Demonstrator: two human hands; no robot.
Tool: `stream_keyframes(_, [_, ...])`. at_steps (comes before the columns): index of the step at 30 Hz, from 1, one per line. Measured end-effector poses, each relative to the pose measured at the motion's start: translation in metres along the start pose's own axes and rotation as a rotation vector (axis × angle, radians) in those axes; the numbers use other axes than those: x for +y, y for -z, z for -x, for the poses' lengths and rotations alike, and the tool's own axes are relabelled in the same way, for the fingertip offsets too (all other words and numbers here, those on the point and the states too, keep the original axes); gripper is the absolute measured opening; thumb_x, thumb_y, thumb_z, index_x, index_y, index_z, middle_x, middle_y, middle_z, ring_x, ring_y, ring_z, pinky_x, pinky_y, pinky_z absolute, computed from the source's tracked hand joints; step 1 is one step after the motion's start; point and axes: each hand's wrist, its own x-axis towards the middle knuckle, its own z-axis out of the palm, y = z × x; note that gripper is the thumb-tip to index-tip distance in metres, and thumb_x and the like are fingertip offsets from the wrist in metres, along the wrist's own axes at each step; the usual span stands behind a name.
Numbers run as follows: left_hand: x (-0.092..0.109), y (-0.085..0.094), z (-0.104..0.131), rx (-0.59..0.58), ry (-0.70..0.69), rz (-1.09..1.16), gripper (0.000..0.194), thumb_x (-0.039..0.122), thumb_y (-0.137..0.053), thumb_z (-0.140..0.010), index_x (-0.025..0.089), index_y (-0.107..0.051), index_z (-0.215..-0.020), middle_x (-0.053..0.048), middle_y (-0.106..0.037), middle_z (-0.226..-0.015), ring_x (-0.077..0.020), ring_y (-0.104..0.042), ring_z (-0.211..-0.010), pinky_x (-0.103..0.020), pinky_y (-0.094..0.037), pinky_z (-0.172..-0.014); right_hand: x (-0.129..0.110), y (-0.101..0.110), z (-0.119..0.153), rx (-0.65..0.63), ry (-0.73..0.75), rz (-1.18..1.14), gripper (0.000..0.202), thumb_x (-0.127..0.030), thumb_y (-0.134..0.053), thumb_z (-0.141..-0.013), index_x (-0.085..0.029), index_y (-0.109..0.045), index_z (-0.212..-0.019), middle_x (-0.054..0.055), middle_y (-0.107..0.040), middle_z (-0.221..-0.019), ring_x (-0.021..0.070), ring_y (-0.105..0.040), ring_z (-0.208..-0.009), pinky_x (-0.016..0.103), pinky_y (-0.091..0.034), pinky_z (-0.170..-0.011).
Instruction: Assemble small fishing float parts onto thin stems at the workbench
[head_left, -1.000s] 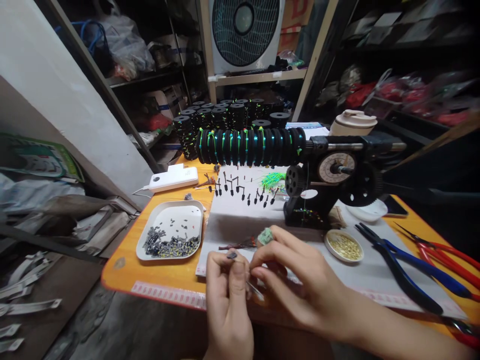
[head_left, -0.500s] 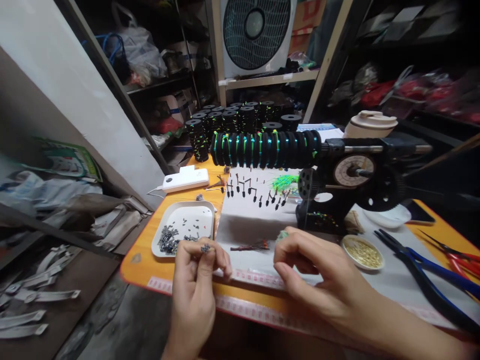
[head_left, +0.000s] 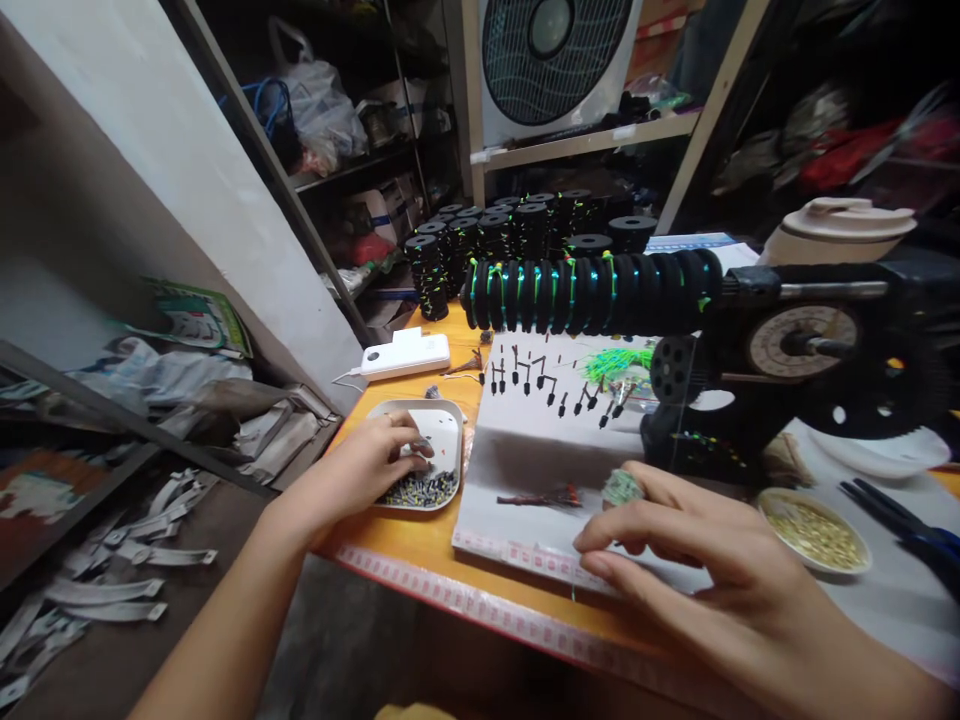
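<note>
My left hand reaches into a white tray on the left of the table. Its thumb and fingers are slightly apart over a heap of small dark and yellowish pieces, with nothing visible between them. My right hand hovers above the white sheet at the table's front, thumb and index fingertips close together. Whatever they may pinch is too fine to make out; a faint thin line shows just below. A green wrap covers one of its fingertips. A thin brown bundle with an orange tip lies between the hands.
A black machine carries a ridged black roller wound with green strands. Black-tipped pieces lie in rows under it. A bowl of golden bits and blue-handled pliers are at right. Black spools and a white power bank stand behind.
My left hand has moved from in front of the tray, where it held small dark pieces, into the tray. My right hand keeps nearly the same pose. The view has turned left.
</note>
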Motion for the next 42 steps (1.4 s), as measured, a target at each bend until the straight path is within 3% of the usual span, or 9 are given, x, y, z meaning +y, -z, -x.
stream_keyframes(6, [-0.004, -0.003, -0.017, -0.157, -0.062, -0.126, 0.015, 0.014, -0.061, -0.082, 0.02, -0.068, -0.07, -0.005, -0.068, -0.078, -0.0216, -0.063, -0.074, -0.031, -0.046, -0.071, 0.002, -0.001, 0.001, 0.028, -0.079, -0.016, 0.013, -0.017, -0.06, -0.094, -0.023, -0.067, -0.086, 0.0, -0.058, -0.071, 0.013, -0.054, -0.063, 0.024, -0.041, -0.053])
stream_keyframes(10, [0.007, -0.001, -0.014, -0.058, -0.077, -0.155, 0.013, 0.008, -0.059, -0.077, 0.019, -0.062, -0.071, -0.005, -0.064, -0.08, -0.0218, -0.059, -0.075, -0.032, -0.044, -0.071, 0.002, 0.0, 0.002, 0.073, -0.104, -0.011, 0.013, -0.019, -0.062, -0.093, -0.024, -0.069, -0.084, 0.0, -0.061, -0.07, 0.0138, -0.054, -0.062, 0.025, -0.04, -0.053])
stream_keyframes(14, [0.045, -0.012, 0.004, 0.012, -0.126, -0.049, 0.013, 0.009, -0.056, -0.084, 0.021, -0.062, -0.081, 0.0, -0.061, -0.078, -0.016, -0.054, -0.067, -0.027, -0.042, -0.063, -0.002, 0.0, 0.003, 0.113, -0.095, -0.026, 0.012, -0.018, -0.063, -0.092, -0.024, -0.068, -0.083, 0.0, -0.061, -0.069, 0.0144, -0.055, -0.064, 0.025, -0.042, -0.056])
stream_keyframes(18, [0.087, -0.05, 0.026, 0.19, -0.064, 0.617, 0.019, 0.02, -0.064, -0.09, 0.027, -0.073, -0.105, -0.002, -0.064, -0.083, -0.0151, -0.058, -0.071, -0.024, -0.043, -0.059, -0.003, -0.001, 0.004, 0.196, -0.033, -0.084, 0.01, -0.015, -0.063, -0.09, -0.022, -0.064, -0.082, -0.002, -0.058, -0.066, 0.0122, -0.051, -0.059, 0.024, -0.04, -0.052])
stream_keyframes(20, [0.101, -0.074, 0.032, 0.275, -0.022, 0.939, 0.007, 0.021, -0.071, -0.087, 0.025, -0.077, -0.085, -0.003, -0.066, -0.08, -0.0146, -0.059, -0.073, -0.022, -0.045, -0.061, -0.003, -0.002, 0.005, 0.226, 0.023, -0.103, 0.01, -0.012, -0.062, -0.089, -0.021, -0.062, -0.084, -0.002, -0.059, -0.066, 0.0116, -0.052, -0.058, 0.025, -0.04, -0.053])
stream_keyframes(23, [0.114, -0.103, 0.032, 0.318, 0.186, 1.446, 0.006, 0.024, -0.078, -0.082, 0.022, -0.074, -0.078, -0.002, -0.07, -0.076, -0.0035, -0.041, -0.047, -0.014, -0.032, -0.043, -0.003, -0.003, 0.007, 0.247, 0.107, -0.074, 0.014, -0.007, -0.062, -0.088, -0.021, -0.062, -0.091, -0.002, -0.063, -0.067, 0.0111, -0.053, -0.057, 0.026, -0.04, -0.055])
stream_keyframes(26, [0.119, -0.119, 0.031, 0.38, 0.26, 1.669, 0.01, 0.025, -0.082, -0.078, 0.02, -0.074, -0.077, 0.0, -0.069, -0.076, 0.0014, -0.035, -0.042, -0.011, -0.028, -0.04, -0.004, -0.004, 0.007, 0.249, 0.135, -0.046, 0.012, -0.007, -0.062, -0.088, -0.019, -0.062, -0.091, -0.001, -0.061, -0.065, 0.0121, -0.052, -0.059, 0.025, -0.041, -0.054])
stream_keyframes(34, [0.136, -0.118, 0.031, 0.548, 0.328, 1.717, 0.02, 0.022, -0.09, -0.067, 0.017, -0.071, -0.07, 0.006, -0.053, -0.073, 0.0034, -0.043, -0.043, -0.01, -0.031, -0.042, -0.004, -0.004, 0.006, 0.23, 0.138, -0.033, 0.013, -0.005, -0.061, -0.088, -0.017, -0.062, -0.091, 0.001, -0.061, -0.067, 0.0121, -0.05, -0.062, 0.024, -0.041, -0.054])
stream_keyframes(42, [0.142, -0.118, 0.033, 0.647, 0.352, 1.671, 0.023, 0.019, -0.092, -0.063, 0.017, -0.07, -0.066, 0.005, -0.054, -0.073, -0.0001, -0.047, -0.051, -0.008, -0.039, -0.045, -0.003, -0.005, 0.007, 0.241, 0.151, -0.036, 0.013, -0.004, -0.062, -0.087, -0.016, -0.063, -0.092, 0.0, -0.061, -0.068, 0.0123, -0.049, -0.063, 0.024, -0.04, -0.054])
